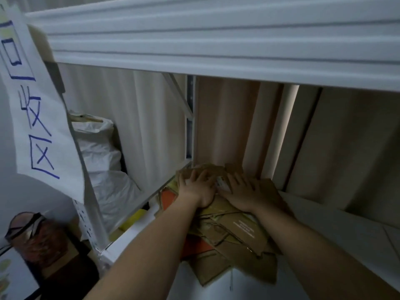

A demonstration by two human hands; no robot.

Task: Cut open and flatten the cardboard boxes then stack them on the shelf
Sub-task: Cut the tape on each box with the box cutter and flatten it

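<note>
A pile of flattened brown cardboard boxes (236,234) lies on the white shelf (337,226), some pieces with orange print. My left hand (198,188) presses flat on the far top of the pile, fingers spread. Beside it, my right hand (243,192) presses down on the same pile with straight fingers. A white label shows between the two hands. The near end of the pile sticks out over the shelf's front edge.
The upper white shelf board (216,46) hangs low overhead. A white upright post (190,122) stands behind the pile. White bags (104,161) fill the left bay. A paper sign with blue writing (34,118) hangs left. A brown basket (36,239) sits low left.
</note>
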